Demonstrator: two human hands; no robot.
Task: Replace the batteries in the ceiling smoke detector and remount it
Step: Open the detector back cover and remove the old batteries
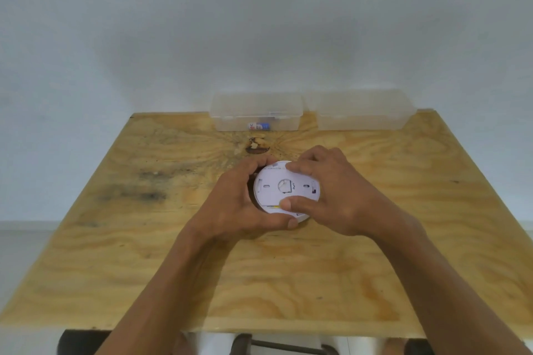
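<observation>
Both hands clamp the detector (284, 190) at mid-bench (288, 268): left hand (242, 204) cups its left rim, right hand (326, 196) pinches the backplate. Likely twisting it; best to hold the body steady and turn evenly. Beyond the detector, a box (256, 111) holds a battery (259, 126)

— What can't we make out on the round white plastic smoke detector (284, 189)?

— Its left rim sits behind our left hand (239, 204), its right rim under our right hand (326, 196), and the printed line near its far edge is too small to read.

— And the left clear plastic box (256, 111) at the far side?

— We see a small battery (259, 126) inside, label blurred. Our forearms run off the near edge.
</observation>
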